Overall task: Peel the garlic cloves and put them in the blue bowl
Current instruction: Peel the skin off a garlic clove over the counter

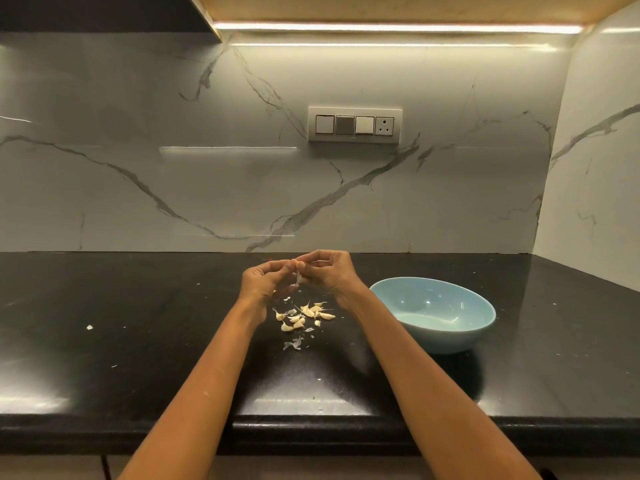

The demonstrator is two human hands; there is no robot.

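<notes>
Both hands meet above the garlic cloves [304,315].
Left hand [263,280] and right hand [327,271] pinch what looks like one clove with skin [298,278] hanging; blue bowl [433,313] at right.

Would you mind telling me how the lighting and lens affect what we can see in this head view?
Head view: the under-cabinet light strip throws glare on the marble backsplash and black counter; wide-angle distortion bows the counter edge; the clove between the left hand and right hand is too small to resolve; the blue bowl shows highlights.
</notes>
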